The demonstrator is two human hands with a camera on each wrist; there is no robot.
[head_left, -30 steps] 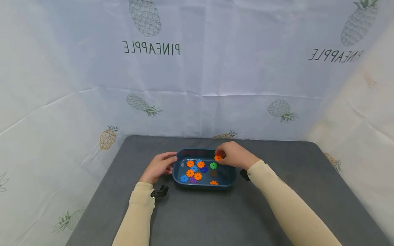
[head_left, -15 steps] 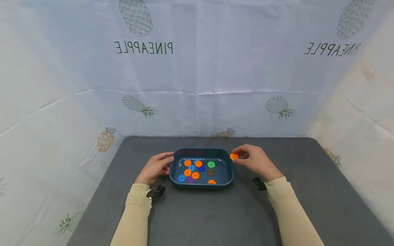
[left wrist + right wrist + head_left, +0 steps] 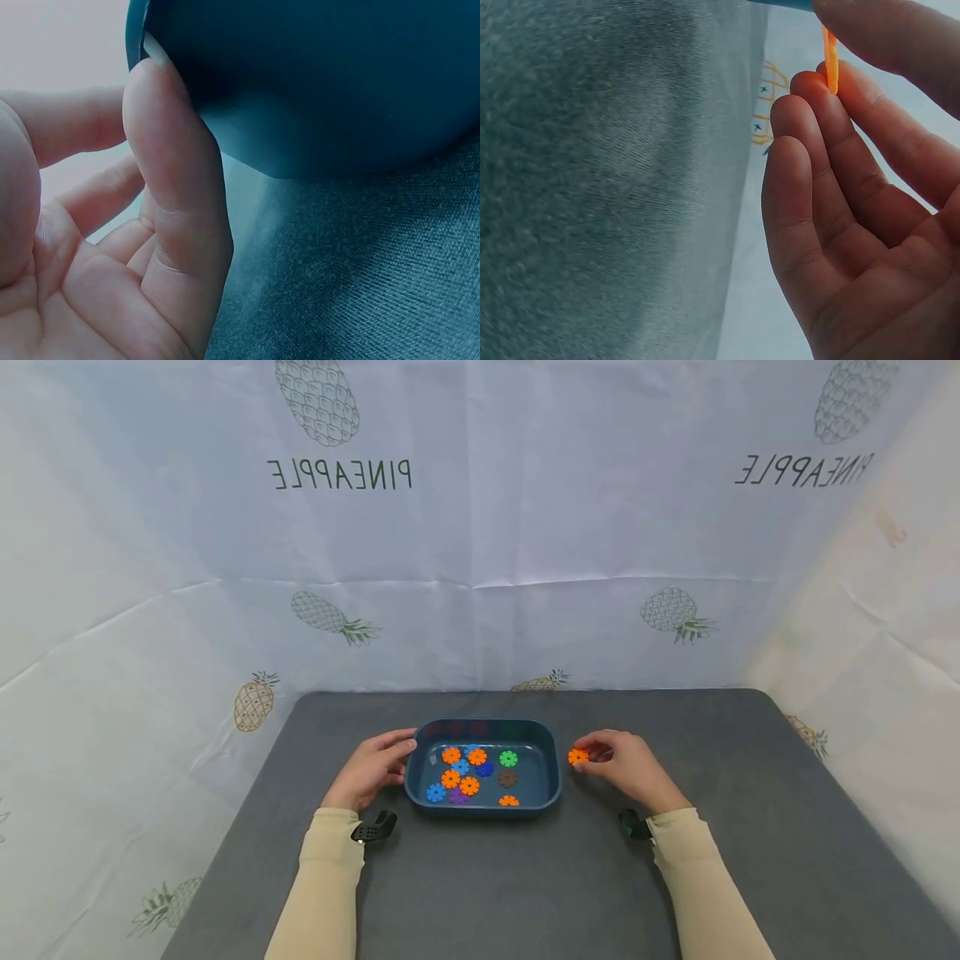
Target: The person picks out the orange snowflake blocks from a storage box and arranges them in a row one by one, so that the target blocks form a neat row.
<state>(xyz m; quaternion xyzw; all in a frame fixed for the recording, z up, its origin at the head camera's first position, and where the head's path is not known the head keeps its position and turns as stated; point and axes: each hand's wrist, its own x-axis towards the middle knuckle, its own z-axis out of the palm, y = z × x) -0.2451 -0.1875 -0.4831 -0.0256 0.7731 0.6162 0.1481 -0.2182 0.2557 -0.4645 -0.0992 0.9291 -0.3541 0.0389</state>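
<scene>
My right hand [image 3: 630,770] pinches an orange snowflake building disc [image 3: 577,757] between thumb and fingers, just outside the right end of a dark blue tray [image 3: 483,812]. In the right wrist view the disc [image 3: 831,60] shows edge-on, its upper part covered by the thumb. At the tray's left end, my left hand [image 3: 365,774] holds the rim; the left wrist view has a thumb [image 3: 176,165] against the tray's wall [image 3: 300,90] and other fingers behind. Inside the tray lie several notched discs: orange, light blue, a dark blue one [image 3: 484,769], a green one [image 3: 507,758], a brown one [image 3: 507,778] and purple.
The tray stands on a dark grey table [image 3: 480,877] with rounded far corners. A white cloth [image 3: 465,527] printed with pineapples hangs behind and at both sides. Each wrist wears a black strap, such as the left strap [image 3: 375,828].
My right hand has lifted the orange disc out of the tray, carried it right past the rim, and then lowered it beside the tray. The left hand stays at the tray's left end.
</scene>
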